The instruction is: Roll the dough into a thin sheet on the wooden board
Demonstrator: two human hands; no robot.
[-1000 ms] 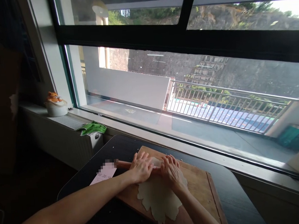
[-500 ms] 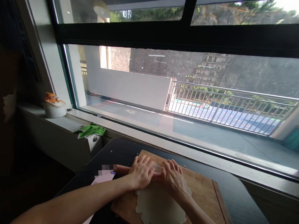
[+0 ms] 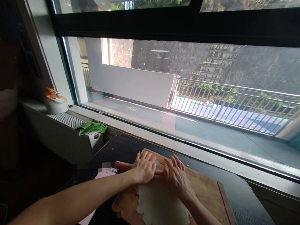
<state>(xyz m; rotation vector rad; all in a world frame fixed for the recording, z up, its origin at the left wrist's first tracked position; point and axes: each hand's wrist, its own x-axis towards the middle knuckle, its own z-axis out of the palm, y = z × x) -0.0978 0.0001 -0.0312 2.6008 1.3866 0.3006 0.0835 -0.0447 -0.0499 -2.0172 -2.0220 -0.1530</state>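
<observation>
two hands, the left (image 3: 145,167) and the right (image 3: 177,174), lie slightly apart at lower centre – palms down, fingers stretched forward over one rolling pin (image 3: 123,165), its end jutting out leftward. one pale sheet of dough (image 3: 160,205) spreads from beneath them toward the bottom edge, on one wooden board (image 3: 208,189); one green cloth (image 3: 93,127) rests at centre left.

From afar, I see thin, pale dough (image 3: 161,201) spread flat on a wooden board (image 3: 208,186), its edge wavy and lobed. A slender, reddish-brown rolling pin (image 3: 123,165) lies crosswise at its far part, mostly hidden, left end projecting.
</observation>
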